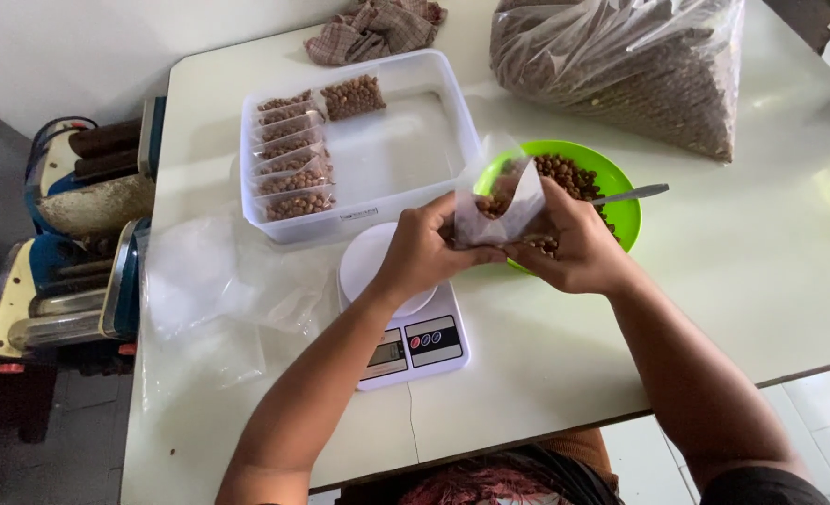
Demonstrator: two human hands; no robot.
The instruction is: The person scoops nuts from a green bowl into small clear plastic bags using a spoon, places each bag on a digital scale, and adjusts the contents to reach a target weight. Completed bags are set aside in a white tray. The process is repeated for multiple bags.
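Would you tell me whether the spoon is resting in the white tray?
No, the spoon lies in the green bowl, beside the white tray.

A single camera on the person's head looks steeply down and forward over the white bench, near enough that both forearms fill the lower middle. The view reaches from the bench's near edge to the wall at the far side. At the left it takes in the machines beside the bench.
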